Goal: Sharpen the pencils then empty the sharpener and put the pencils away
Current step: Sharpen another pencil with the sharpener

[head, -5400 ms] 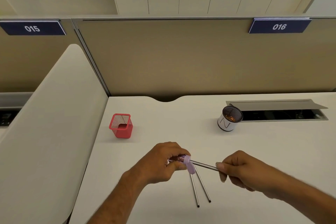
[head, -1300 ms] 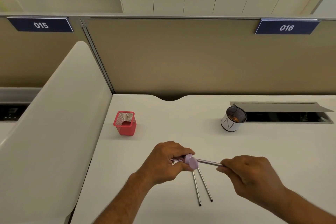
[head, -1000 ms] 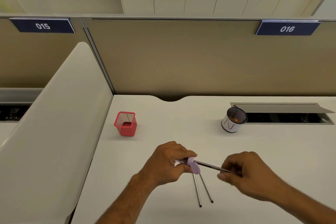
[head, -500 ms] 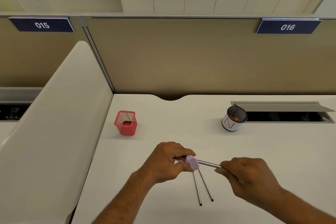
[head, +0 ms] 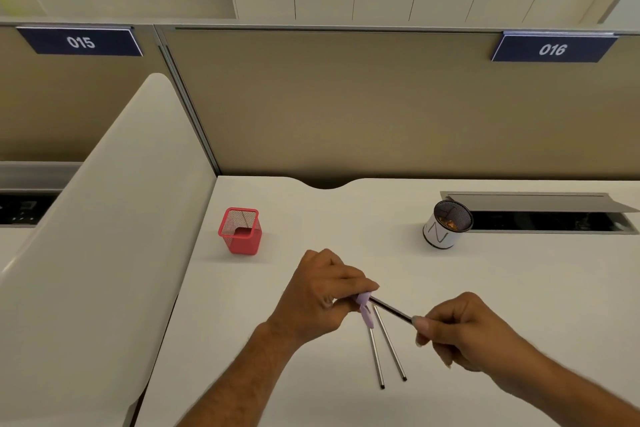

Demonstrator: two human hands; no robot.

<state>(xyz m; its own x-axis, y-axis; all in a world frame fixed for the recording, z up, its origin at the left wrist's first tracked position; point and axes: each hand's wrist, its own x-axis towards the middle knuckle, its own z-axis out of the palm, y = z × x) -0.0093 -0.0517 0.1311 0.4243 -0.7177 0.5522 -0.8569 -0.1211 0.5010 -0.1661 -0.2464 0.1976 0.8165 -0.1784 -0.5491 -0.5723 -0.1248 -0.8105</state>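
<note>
My left hand (head: pixel 323 298) is closed around a small lilac sharpener (head: pixel 365 308), most of it hidden by my fingers. A dark pencil (head: pixel 393 311) sticks out of the sharpener toward the right, and my right hand (head: pixel 464 329) pinches its far end between thumb and fingers. Both hands hover just above the white desk (head: pixel 311 385). Two more grey pencils (head: pixel 386 350) lie side by side on the desk below the sharpener, their ends pointing toward me.
A red mesh pencil holder (head: pixel 240 230) stands at the left of the desk. A white mesh-topped cup (head: pixel 446 225) with orange bits inside sits at the right, beside an open cable tray (head: pixel 540 215). A beige partition closes the back, a white panel the left.
My right hand has twisted the pencil back and forth in the sharpener and now sits a little farther out along it. The left hand and the two loose pencils have stayed put.
</note>
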